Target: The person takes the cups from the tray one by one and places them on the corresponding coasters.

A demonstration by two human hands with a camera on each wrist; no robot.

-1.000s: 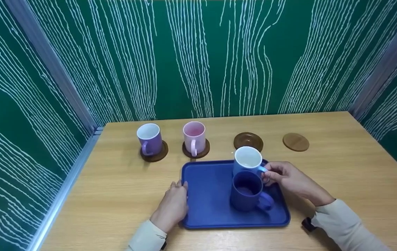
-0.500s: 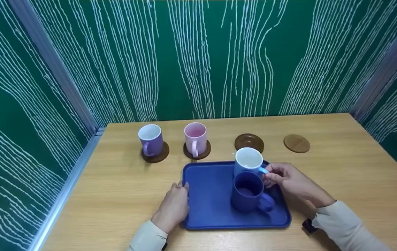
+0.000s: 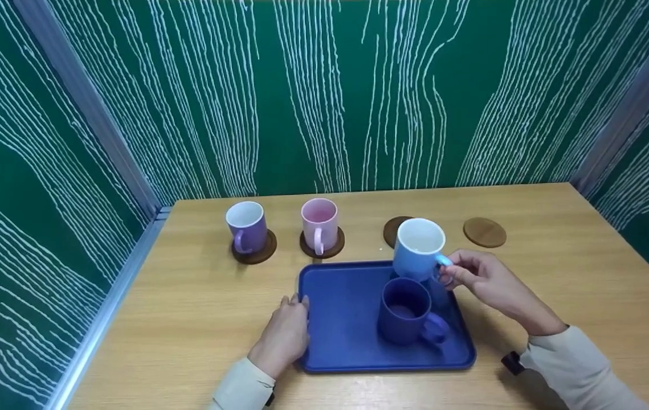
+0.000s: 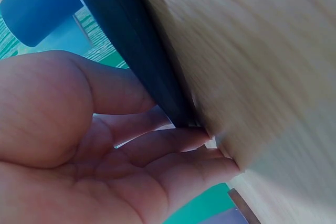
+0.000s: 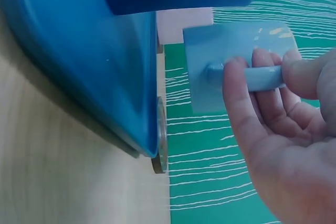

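Change since half a second ago: the light mug point(image 3: 419, 249) has come up off the tray point(image 3: 341, 319). It was standing at the tray's far edge behind the dark mug point(image 3: 405, 311); now it hangs clear above that edge, tilted a little, in front of the dark coaster point(image 3: 392, 229). The right hand point(image 3: 481, 280) pinches its handle, thumb and fingers clamped round it; the wrist view confirms the grip point(image 5: 265, 77). Judgement: the mug is on its way off the tray, with the free coasters nearest.

The left hand point(image 3: 283, 336) has not moved: fingers straight and together, pressed to the tray's left edge point(image 4: 157, 77).

Around: the dark mug stands on the tray's right half, handle toward the near right corner, just below the lifted mug, so a low carry could clip its rim. Along the table's far edge: purple mug point(image 3: 246, 226) and pink mug point(image 3: 319, 224), each on a coaster; a light coaster point(image 3: 484, 232) lies bare to the right.
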